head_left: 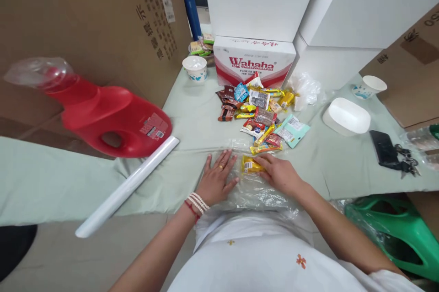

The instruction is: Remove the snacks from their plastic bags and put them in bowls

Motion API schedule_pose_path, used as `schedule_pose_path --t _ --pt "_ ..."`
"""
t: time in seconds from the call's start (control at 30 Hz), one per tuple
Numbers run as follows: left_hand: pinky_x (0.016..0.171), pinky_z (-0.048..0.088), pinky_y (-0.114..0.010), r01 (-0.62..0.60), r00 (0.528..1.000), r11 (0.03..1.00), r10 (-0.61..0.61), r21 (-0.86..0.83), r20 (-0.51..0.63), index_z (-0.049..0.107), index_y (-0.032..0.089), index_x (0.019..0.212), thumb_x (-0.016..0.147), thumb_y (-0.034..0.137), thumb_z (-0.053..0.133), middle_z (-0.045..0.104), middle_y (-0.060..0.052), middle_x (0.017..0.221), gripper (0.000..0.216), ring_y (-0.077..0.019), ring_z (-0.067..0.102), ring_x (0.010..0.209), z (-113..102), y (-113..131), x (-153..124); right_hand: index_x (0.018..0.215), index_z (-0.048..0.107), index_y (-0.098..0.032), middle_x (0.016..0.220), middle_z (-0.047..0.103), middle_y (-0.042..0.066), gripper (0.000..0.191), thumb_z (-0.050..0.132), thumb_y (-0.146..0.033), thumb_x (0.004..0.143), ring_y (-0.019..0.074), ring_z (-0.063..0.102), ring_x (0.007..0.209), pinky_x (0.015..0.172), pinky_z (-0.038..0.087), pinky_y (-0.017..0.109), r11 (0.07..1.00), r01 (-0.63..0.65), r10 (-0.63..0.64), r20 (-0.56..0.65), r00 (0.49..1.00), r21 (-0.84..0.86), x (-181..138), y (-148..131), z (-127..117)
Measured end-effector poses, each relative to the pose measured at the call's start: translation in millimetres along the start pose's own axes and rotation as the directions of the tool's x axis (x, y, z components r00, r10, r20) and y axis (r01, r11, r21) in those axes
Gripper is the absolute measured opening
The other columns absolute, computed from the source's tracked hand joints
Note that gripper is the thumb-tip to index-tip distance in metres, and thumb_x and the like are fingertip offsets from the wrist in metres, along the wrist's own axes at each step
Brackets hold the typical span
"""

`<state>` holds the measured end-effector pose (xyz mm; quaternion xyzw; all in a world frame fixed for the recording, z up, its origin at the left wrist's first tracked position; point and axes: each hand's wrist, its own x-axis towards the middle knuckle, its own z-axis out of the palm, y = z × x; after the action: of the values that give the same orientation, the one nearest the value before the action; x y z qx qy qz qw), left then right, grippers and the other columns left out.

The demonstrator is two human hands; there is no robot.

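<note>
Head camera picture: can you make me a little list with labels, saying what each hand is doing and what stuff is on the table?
left hand: flat on a clear plastic bag, fingers spread
right hand: grip on a yellow snack packet
snack pile: loose wrapped sweets just beyond the hands
red jug: lying on its side, far left
white roll: beside the jug
paper cup: upright, by the Wahaha box
phone and keys: right side

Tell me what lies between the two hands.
Head view: between the left hand and right hand, only the clear plastic bag, holding a yellow snack packet by the right fingers.
</note>
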<state>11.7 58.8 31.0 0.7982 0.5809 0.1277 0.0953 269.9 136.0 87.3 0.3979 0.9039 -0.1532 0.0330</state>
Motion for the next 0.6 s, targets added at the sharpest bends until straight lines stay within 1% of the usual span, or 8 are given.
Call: schedule_pose_path --t 0.1,0.17,0.27,0.33,0.4,0.47,0.53,0.6 --pt "0.126 0.017 -0.065 -0.038 0.993 0.998 0.033 -0.046 -0.114 0.033 0.025 0.163 0.102 0.04 0.049 0.023 -0.013 0.173 0.065 -0.0342 0.016 0.162 -12.2 -2.6 -17.7 0.151 0.052 -0.027 0.149 0.056 0.012 0.052 0.059 -0.031 0.1 0.0264 0.07 0.112 0.082 0.058 0.034 0.999 0.019 -0.019 -0.001 1.0 0.026 3.6 -0.4 3.0" --pt "0.127 0.017 -0.065 -0.133 0.982 0.987 0.119 -0.092 -0.148 0.031 0.029 0.164 0.099 0.031 0.05 0.025 -0.011 0.173 0.067 -0.0334 0.015 0.162 -21.2 -1.2 -34.7 0.151 0.051 -0.026 0.154 0.051 0.013 0.052 0.06 -0.031 0.099 0.0268 0.069 0.112 0.082 0.059 0.035 0.996 0.042 -0.041 -0.013 0.999 0.077 -5.4 1.6 3.7" --pt "0.128 0.022 -0.061 -0.304 0.952 0.936 0.302 -0.176 -0.037 0.034 0.026 0.162 0.095 0.028 0.054 0.031 -0.013 0.171 0.07 -0.0312 0.025 0.16 -25.1 1.5 -60.2 0.149 0.052 -0.024 0.153 0.048 0.016 0.048 0.055 -0.037 0.103 0.0259 0.066 0.118 0.091 0.059 0.038 0.969 0.119 -0.086 -0.157 0.984 0.218 -38.1 6.8 6.0" --pt "0.127 0.026 -0.061 -0.338 0.937 0.925 0.348 -0.174 0.028 0.05 0.022 0.15 0.095 0.033 0.059 0.036 -0.017 0.167 0.057 -0.032 0.032 0.157 -19.2 1.1 -72.2 0.146 0.054 -0.024 0.147 0.053 0.016 0.048 0.057 -0.043 0.102 0.0264 0.062 0.123 0.099 0.056 0.041 0.945 0.202 -0.145 -0.225 0.964 0.258 -66.7 10.4 12.1" --pt "0.126 0.027 -0.061 -0.314 0.947 0.938 0.321 -0.147 0.024 0.066 0.022 0.129 0.097 0.032 0.06 0.048 -0.016 0.16 0.034 -0.0317 0.036 0.155 -11.0 -1.3 -77.7 0.142 0.058 -0.026 0.141 0.058 0.015 0.045 0.061 -0.042 0.1 0.0279 0.059 0.127 0.104 0.053 0.045 0.939 0.258 -0.211 -0.21 0.954 0.226 -91.9 14.6 22.7" --pt "0.126 0.03 -0.056 -0.275 0.96 0.945 0.279 -0.177 -0.001 0.071 0.023 0.11 0.1 0.024 0.055 0.062 -0.012 0.148 0.02 -0.0278 0.044 0.151 -7.0 -4.4 -76.3 0.133 0.065 -0.027 0.136 0.063 0.014 0.033 0.056 -0.034 0.103 0.0272 0.059 0.125 0.105 0.052 0.047 0.943 0.263 -0.227 -0.186 0.956 0.203 -107.3 20.2 33.8" --pt "0.123 0.036 -0.05 -0.23 0.972 0.936 0.236 -0.267 -0.012 0.072 0.024 0.105 0.102 0.02 0.05 0.072 -0.01 0.132 0.023 -0.0236 0.055 0.141 -11.4 -7.4 -68.9 0.121 0.07 -0.024 0.127 0.068 0.013 0.028 0.046 -0.027 0.106 0.0246 0.063 0.118 0.101 0.054 0.045 0.925 0.267 -0.218 -0.198 0.956 0.269 -110.3 26.7 38.8" --pt "0.113 0.047 -0.043 -0.158 0.985 0.916 0.17 -0.368 0.0 0.071 0.023 0.106 0.104 0.023 0.046 0.077 -0.009 0.116 0.025 -0.0211 0.068 0.122 -22.7 -10.2 -56.3 0.112 0.071 -0.023 0.114 0.072 0.012 0.031 0.042 -0.03 0.108 0.0218 0.067 0.106 0.093 0.056 0.039 0.882 0.258 -0.191 -0.202 0.961 0.394 -102.1 32.5 33.8"
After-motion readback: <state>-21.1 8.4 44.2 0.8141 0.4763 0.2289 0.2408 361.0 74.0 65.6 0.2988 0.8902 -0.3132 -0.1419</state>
